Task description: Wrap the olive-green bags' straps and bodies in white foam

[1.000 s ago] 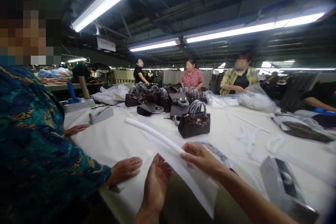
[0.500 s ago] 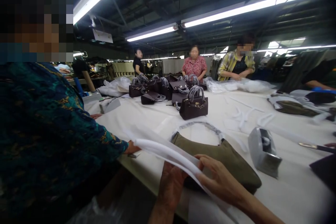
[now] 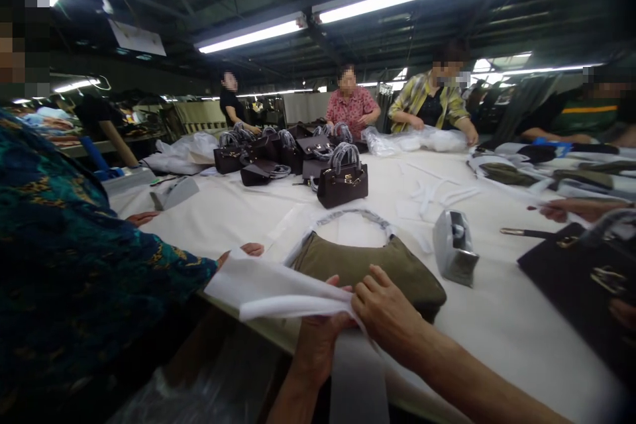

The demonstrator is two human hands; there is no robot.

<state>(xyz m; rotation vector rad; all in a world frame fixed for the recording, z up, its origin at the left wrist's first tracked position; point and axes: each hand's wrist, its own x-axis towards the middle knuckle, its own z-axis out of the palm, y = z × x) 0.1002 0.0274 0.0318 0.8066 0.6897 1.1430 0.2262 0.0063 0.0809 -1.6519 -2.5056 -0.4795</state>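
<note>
My left hand (image 3: 320,338) is closed on a white foam sheet (image 3: 293,305), a long thin strip folded over at its end. My right hand (image 3: 380,305) grips the same sheet just beside it, fingers curled over the edge. The sheet's free end sticks out to the left, and another part hangs below my hands. Right behind them an olive green handbag (image 3: 368,257) lies on the white-covered table (image 3: 263,212), its wrapped handle looped away from me. My hands hide part of the bag's near side.
Several dark handbags (image 3: 342,184) with wrapped handles stand at mid-table. A grey tape dispenser (image 3: 454,248) is to the right. A co-worker's sleeve (image 3: 163,271) reaches in at left. At right, another person's hand (image 3: 579,209) is near a dark bag (image 3: 571,271). White strips (image 3: 430,195) lie beyond.
The view has swung right. My hands have come closer together on the foam sheet, and its free end now lies flatter and spread wider to the left.
</note>
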